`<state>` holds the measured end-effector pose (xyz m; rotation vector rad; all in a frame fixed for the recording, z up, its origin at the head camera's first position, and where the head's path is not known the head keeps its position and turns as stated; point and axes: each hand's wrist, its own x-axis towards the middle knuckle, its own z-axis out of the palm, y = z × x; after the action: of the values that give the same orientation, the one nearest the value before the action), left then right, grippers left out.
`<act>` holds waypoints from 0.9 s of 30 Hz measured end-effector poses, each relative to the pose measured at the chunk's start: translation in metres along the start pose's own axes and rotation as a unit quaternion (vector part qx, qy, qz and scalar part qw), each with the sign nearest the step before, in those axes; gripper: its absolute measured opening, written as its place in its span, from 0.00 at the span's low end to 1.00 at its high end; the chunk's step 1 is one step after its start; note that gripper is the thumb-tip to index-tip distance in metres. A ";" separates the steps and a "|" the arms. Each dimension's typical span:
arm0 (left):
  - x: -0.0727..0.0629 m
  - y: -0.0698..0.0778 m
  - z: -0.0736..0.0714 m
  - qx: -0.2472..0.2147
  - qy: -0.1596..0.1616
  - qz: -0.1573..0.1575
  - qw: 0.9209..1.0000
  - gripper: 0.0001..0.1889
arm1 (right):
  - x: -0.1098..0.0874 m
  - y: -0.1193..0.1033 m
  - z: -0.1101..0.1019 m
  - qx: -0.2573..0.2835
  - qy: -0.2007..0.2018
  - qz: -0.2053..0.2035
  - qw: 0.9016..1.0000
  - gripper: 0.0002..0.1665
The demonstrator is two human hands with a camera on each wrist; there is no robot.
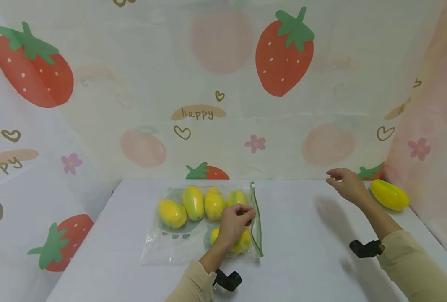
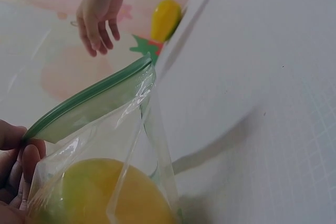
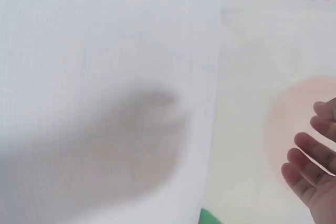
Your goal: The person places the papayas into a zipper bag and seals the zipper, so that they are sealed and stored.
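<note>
Clear, thin plastic made up the zip bag (image 1: 201,226) lying flat at the lower centre of the bench (image 1: 302,235), five yellow mangoes (image 1: 193,202) inside it — soft and floppy, probably slippery, and likely heavy enough to sag if lifted by one corner. The left hand (image 1: 234,222) pinched its stiffer green zip strip (image 2: 89,103) between curled fingers, the firmest place to hold. At the right of the frame the right hand (image 1: 346,184) hovered with fingers loosely apart, holding nothing, near a loose mango (image 1: 389,195).

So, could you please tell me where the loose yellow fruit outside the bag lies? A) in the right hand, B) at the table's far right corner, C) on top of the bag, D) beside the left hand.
B: the loose yellow fruit lies at the table's far right corner, just beyond the empty right hand.
</note>
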<state>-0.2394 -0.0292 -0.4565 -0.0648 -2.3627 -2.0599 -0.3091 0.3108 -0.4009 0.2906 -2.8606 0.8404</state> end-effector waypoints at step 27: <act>-0.004 0.002 0.002 -0.010 -0.007 -0.009 1.000 0.09 | -0.012 0.088 -0.036 -0.137 0.057 0.062 0.987 0.27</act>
<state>-0.2353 -0.0269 -0.4546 -0.0594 -2.3596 -2.0986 -0.3137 0.4048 -0.4185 0.0302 -2.8597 0.4540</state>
